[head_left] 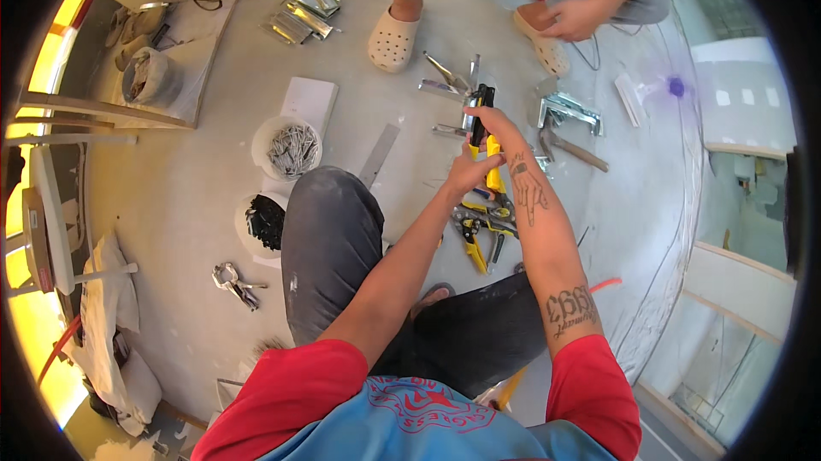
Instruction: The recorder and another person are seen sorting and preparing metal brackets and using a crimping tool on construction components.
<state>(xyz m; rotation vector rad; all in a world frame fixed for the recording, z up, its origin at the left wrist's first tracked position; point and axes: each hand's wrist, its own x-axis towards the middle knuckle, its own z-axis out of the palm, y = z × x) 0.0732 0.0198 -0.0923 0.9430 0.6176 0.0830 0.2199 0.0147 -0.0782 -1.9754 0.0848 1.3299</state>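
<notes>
I sit on a pale floor with my knees up. Both my hands hold a yellow-and-black hand tool [484, 132] upright in front of me. My left hand [466, 174] grips its yellow handle from below. My right hand [500, 132] closes around the upper black part. Beneath my hands lie yellow-handled snips [473, 239] and other pliers on the floor.
A white bowl of screws [291, 149] and a bowl of black screws [265, 221] stand left of my knee. Locking pliers [235, 281] lie further left. Metal brackets [569, 110], a hammer [575, 150] and metal strips [304, 16] lie ahead. Another person sits opposite, one foot in a white clog [393, 38].
</notes>
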